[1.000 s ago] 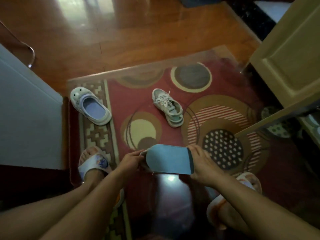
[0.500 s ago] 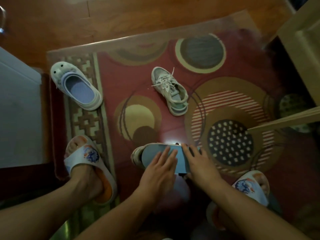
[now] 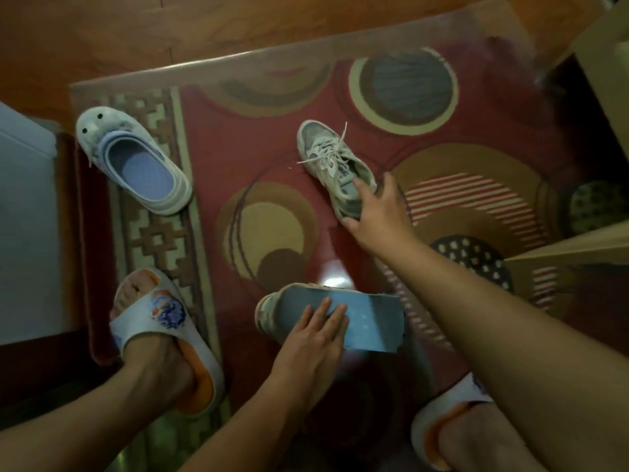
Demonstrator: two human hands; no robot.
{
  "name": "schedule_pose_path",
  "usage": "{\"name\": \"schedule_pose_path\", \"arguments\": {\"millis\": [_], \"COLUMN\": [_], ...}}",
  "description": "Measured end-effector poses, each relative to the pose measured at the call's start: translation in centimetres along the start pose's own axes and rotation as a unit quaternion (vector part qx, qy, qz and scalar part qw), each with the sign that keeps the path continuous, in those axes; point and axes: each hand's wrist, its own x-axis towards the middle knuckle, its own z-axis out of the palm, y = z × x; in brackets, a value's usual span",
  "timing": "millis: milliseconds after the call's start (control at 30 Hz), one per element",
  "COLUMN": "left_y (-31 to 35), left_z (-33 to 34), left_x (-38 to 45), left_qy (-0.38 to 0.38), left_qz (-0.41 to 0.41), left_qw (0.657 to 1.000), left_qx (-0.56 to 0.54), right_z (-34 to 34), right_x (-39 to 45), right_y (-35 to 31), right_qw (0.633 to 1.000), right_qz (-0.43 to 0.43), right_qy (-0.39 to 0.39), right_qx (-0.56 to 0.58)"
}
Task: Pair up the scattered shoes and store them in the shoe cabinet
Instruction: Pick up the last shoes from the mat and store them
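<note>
A person seen from above, with bare forearms and no sleeves, rings or watch visible. Both feet wear white open-toed slide sandals with orange footbeds: the left sandal [image 3: 160, 338] carries a blue and orange printed emblem; the right sandal [image 3: 439, 427] is partly hidden.

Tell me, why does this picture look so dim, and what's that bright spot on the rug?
Head view: the room is dark, with colours muddy; a glare patch shines off the clear cover over the rug; wide-angle bending curves the edges; the reaching right hand looks slightly soft.
</note>
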Motion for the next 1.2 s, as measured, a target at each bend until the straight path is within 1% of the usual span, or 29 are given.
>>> {"name": "schedule_pose_path", "arguments": {"millis": [67,100,167,300,400,500,567,633,733,767,867,933,967,1034,1100,1134,1167,1200], "left_y": [0.1,-0.1,-0.1,1.0,2.8,4.1,4.3,4.9,4.9,4.9,4.8,5.0,5.3,5.7,5.7,5.7,5.8,6.0], "left_z": [-0.5,-0.7,-1.2,-1.5,-1.0,-0.3,0.0,-0.1,0.2,0.2,0.2,0.0,0.0,-0.1,-0.5,-0.9,-1.2,-1.5], "left_x": [0.2,0.2,0.2,-0.6,-2.1,-3.6,-4.2,-5.4,-6.7,-7.4,-9.0,-9.8,-10.0,-9.9,-9.4,-9.1,-8.7,-8.5], "left_qy": [-0.015,-0.022,-0.037,-0.054,-0.037,0.006,0.013,0.011,0.007,0.005,0.024,0.055,0.063,0.051,0.003,-0.021,-0.037,-0.044], "left_qz": [-0.001,-0.002,-0.007,-0.042,-0.067,-0.104,-0.142,-0.162,-0.166,-0.162,-0.150,-0.151,-0.165,-0.230,-0.308,-0.335,-0.349,-0.357], "left_qw": [1.000,1.000,0.999,0.998,0.997,0.994,0.988,0.985,0.984,0.985,0.986,0.985,0.980,0.957,0.908,0.871,0.823,0.759], "left_qx": [0.002,0.003,0.002,-0.006,0.001,-0.034,-0.061,-0.063,-0.063,-0.062,-0.063,-0.070,-0.090,-0.169,-0.285,-0.359,-0.447,-0.543], "right_z": [0.3,0.7,1.0,-1.6,-5.2,-7.5,-7.9,-7.7,-5.8,-5.3,-4.5,-4.3,-4.1,-3.9,-3.8,-3.6,-3.3,-2.9], "right_x": [3.0,4.0,4.7,1.9,-3.9,-10.4,-13.4,-16.4,-18.2,-18.6,-19.0,-19.0,-18.9,-18.7,-18.6,-18.6,-18.6,-18.6], "right_y": [-0.5,-0.7,-0.5,1.8,5.5,9.2,10.9,12.1,12.4,12.2,11.0,10.2,10.1,9.9,10.0,10.1,10.1,10.2], "right_qw": [0.997,0.994,0.993,0.995,0.995,0.990,0.984,0.978,0.975,0.974,0.974,0.972,0.970,0.967,0.972,0.973,0.971,0.968], "right_qz": [0.050,0.061,0.053,-0.002,-0.048,-0.107,-0.141,-0.168,-0.166,-0.172,-0.203,-0.215,-0.225,-0.235,-0.211,-0.207,-0.218,-0.227], "right_qy": [-0.041,-0.052,-0.047,-0.020,-0.006,-0.029,-0.047,-0.060,-0.106,-0.111,-0.096,-0.083,-0.081,-0.086,-0.099,-0.100,-0.093,-0.091], "right_qx": [-0.051,-0.075,-0.097,-0.095,-0.085,-0.088,-0.101,-0.105,-0.106,-0.092,-0.034,-0.038,-0.048,-0.057,-0.015,-0.013,-0.032,-0.051]}}
